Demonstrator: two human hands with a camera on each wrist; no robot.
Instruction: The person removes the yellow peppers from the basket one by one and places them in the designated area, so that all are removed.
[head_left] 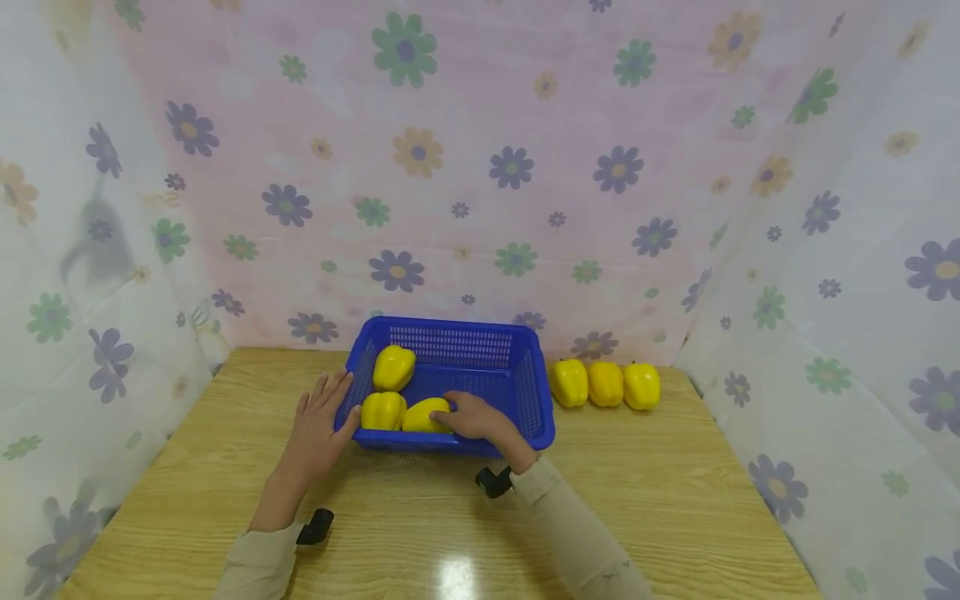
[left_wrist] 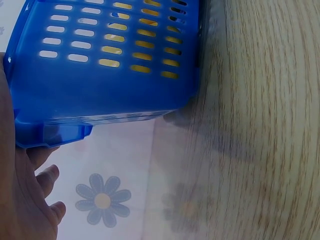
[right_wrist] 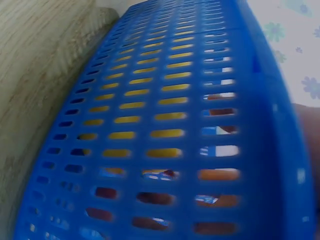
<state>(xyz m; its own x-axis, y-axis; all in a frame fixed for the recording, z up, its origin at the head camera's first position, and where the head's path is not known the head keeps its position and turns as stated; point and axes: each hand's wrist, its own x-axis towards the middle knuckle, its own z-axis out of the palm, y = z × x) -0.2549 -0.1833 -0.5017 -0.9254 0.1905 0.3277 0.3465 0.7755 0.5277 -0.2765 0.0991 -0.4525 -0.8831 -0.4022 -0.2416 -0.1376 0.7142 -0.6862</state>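
Observation:
A blue plastic basket [head_left: 457, 442] with slotted walls stands on the table. Inside it, toward the left, are three yellow bell peppers: one at the back [head_left: 393, 367], one at the front left [head_left: 382, 412] and one beside that [head_left: 422, 416]. My right hand [head_left: 482, 418] reaches over the front rim and grips this last pepper between thumb and fingers. At the basket's left end, my left hand [head_left: 318, 429] rests against the rim with fingers extended; the left wrist view shows its fingers [left_wrist: 46, 181] outside the wall. Through the slots in the right wrist view, yellow shows behind the basket wall [right_wrist: 265, 165].
Right of the basket, three more yellow bell peppers [head_left: 605, 384] stand in a row on the wooden table [head_left: 405, 533]. Flower-printed cloth [head_left: 465, 167] hangs behind the table and along both sides. A dark device is strapped at each wrist.

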